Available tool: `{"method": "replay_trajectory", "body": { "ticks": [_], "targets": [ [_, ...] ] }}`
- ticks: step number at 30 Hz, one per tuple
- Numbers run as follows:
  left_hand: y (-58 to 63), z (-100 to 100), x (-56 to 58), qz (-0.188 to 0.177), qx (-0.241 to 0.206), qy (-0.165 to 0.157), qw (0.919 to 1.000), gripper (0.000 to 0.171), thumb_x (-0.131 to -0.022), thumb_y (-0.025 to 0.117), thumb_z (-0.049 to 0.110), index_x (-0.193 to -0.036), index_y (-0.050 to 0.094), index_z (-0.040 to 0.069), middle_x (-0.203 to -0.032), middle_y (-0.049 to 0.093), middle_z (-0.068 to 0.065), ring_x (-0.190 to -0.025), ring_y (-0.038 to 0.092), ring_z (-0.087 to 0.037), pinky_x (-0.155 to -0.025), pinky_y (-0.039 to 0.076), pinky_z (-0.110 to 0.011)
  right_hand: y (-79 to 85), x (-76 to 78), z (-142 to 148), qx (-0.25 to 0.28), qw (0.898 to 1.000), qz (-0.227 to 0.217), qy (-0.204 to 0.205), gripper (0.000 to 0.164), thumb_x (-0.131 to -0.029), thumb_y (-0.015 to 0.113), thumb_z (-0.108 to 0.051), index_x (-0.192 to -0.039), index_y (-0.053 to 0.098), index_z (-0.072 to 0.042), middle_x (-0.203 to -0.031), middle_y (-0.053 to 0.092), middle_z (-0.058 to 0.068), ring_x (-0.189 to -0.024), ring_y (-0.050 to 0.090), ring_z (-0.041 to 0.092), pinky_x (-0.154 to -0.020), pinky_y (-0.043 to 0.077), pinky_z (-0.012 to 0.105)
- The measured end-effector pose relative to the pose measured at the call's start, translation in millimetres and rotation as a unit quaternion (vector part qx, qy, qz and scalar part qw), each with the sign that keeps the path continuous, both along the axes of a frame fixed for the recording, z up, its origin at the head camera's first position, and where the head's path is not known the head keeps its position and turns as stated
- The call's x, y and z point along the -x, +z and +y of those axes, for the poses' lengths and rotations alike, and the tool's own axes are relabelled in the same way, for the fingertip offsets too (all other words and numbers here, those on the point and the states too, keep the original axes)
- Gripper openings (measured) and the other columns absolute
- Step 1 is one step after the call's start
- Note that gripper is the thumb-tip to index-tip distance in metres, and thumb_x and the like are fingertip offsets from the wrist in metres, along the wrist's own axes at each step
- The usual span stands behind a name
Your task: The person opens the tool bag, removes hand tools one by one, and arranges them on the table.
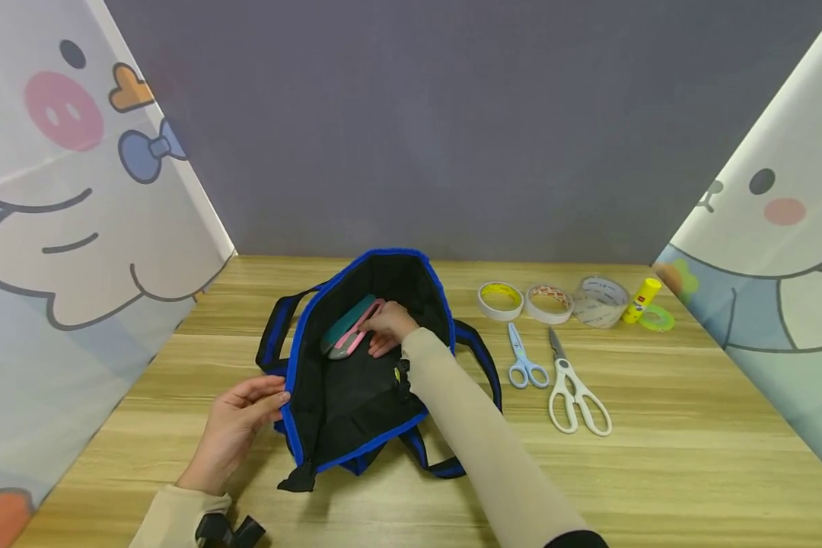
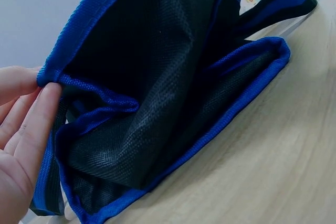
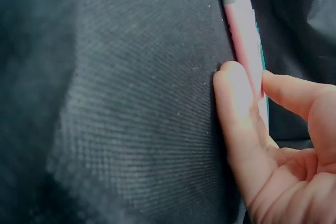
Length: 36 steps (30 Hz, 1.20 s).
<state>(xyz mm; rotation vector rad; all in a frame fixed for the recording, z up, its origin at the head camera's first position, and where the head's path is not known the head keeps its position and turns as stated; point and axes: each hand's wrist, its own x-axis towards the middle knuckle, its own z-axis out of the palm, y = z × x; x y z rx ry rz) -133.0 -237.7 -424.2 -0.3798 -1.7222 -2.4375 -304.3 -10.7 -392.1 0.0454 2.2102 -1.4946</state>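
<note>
A black tote bag with blue trim [image 1: 377, 441] lies on the table, its mouth facing me. My left hand [image 1: 236, 422] pinches the left edge of the mouth between thumb and fingers; in the left wrist view the thumb presses on the blue trim [image 2: 79, 30]. Inside the bag, my right hand [image 1: 389, 329] pinches a pink utility knife [image 1: 356, 329] with a grey tip. The right wrist view shows thumb and finger on either side of the pink knife [image 3: 242, 30]. A teal item [image 1: 345, 323] lies right beside the knife, partly hidden by it.
Right of the bag are light blue scissors [image 1: 518, 354] and larger white-handled scissors [image 1: 571, 388]. Behind them stand two tape rolls [image 1: 500, 312], a wide clear tape roll [image 1: 599, 312], a yellow glue stick [image 1: 641, 300] and a green ring-shaped roll [image 1: 666, 320]. A grey panel rises behind the table.
</note>
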Motion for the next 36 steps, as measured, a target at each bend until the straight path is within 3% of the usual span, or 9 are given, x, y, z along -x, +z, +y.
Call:
{"method": "replay_trajectory", "body": {
  "ticks": [10, 20, 27, 36],
  "targets": [
    [-2.9, -2.4, -0.2, 0.0, 0.001, -0.001, 1.0, 0.037, -0.092, 0.054, -0.02, -0.104, 0.076, 0.007, -0.098, 0.074, -0.001, -0.084, 0.071, -0.011, -0.068, 0.058, -0.021, -2.8, -1.8, -1.2, 0.002, 1.0, 0.008, -0.019, 0.022, -0.087, 0.067, -0.007, -0.067, 0.061, 0.003, -0.056, 0.06, 0.012, -0.043, 0.061, 0.016, -0.045, 0.056, 0.027],
    [-3.0, -1.6, 0.8, 0.003, -0.004, -0.008, 1.0, 0.037, -0.092, 0.054, -0.02, -0.105, 0.076, 0.007, -0.099, 0.074, -0.001, -0.086, 0.071, -0.011, -0.068, 0.058, -0.021, -2.4, -1.3, 4.3, 0.02, 1.0, -0.003, -0.002, 0.02, -0.086, 0.064, -0.007, -0.068, 0.061, 0.003, -0.058, 0.061, 0.012, -0.045, 0.061, 0.015, -0.048, 0.057, 0.028],
    [-1.5, -2.2, 2.6, 0.007, -0.004, -0.008, 0.9999, 0.038, -0.091, 0.054, -0.021, -0.105, 0.077, 0.006, -0.096, 0.074, -0.002, -0.084, 0.071, -0.011, -0.067, 0.058, -0.021, -1.2, -0.3, 7.4, 0.025, 0.999, 0.019, 0.015, 0.019, -0.084, 0.065, -0.009, -0.068, 0.062, 0.001, -0.059, 0.061, 0.012, -0.045, 0.061, 0.016, -0.051, 0.059, 0.031],
    [-2.8, -1.7, 2.0, 0.005, -0.006, -0.009, 0.9999, 0.037, -0.091, 0.055, -0.021, -0.105, 0.076, 0.005, -0.096, 0.074, -0.002, -0.084, 0.071, -0.011, -0.067, 0.058, -0.021, -5.9, 3.0, 15.4, 0.062, 0.998, -0.011, 0.027, 0.011, -0.085, 0.066, 0.0, -0.074, 0.063, 0.002, -0.061, 0.059, 0.008, -0.047, 0.059, 0.014, -0.046, 0.055, 0.023]
  ]
}}
